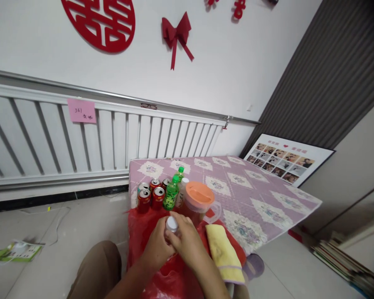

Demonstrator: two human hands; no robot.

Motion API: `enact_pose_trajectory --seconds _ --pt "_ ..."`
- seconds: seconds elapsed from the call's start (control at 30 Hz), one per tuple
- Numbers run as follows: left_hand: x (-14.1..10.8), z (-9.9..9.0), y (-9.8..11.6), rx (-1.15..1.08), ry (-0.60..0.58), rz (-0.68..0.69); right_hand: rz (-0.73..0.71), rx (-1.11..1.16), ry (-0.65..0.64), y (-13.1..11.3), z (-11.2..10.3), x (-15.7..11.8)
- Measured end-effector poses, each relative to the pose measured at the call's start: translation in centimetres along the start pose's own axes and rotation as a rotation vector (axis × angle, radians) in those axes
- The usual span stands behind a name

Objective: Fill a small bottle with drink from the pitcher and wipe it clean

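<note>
A bottle with a white cap stands between my two hands above the red plastic sheet. My left hand wraps round it from the left. From the right, my right hand closes on it, thumb just below the cap. Most of the bottle's body is hidden by my fingers. Just beyond my hands are a green-capped bottle with a green label and a clear pitcher with an orange lid. Several opened drink cans, mostly red, stand to the left of these.
A yellow cloth lies right of my right arm, near a purple cup. The table's patterned purple cover reaches back to a white radiator. A framed photo board leans at the right wall.
</note>
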State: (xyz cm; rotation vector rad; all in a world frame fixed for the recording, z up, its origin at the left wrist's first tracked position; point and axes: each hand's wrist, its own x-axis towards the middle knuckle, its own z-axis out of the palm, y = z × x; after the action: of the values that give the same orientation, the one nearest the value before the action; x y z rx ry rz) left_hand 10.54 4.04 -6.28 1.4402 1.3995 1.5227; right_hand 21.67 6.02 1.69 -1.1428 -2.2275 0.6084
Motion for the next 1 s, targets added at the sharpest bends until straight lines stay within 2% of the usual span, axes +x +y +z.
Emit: enact_pose_trajectory --seconds 0.23,0.5,0.73,1.0 --pt "-0.1 -0.2 0.0 0.021 0.003 -0.015 0.222 0.112 0.221 0.4 1.7 -0.3" --pt "-0.1 -0.2 0.3 0.022 0.026 -0.051 0.233 0.138 0.365 0.5 3.0 -0.3" --pt "-0.1 -0.4 0.9 0.047 0.026 -0.057 0.153 0.184 0.385 0.8 3.4 -0.1" --pt "-0.1 -0.4 0.3 0.039 -0.022 -0.076 0.091 0.246 0.310 1.2 3.2 -0.1"
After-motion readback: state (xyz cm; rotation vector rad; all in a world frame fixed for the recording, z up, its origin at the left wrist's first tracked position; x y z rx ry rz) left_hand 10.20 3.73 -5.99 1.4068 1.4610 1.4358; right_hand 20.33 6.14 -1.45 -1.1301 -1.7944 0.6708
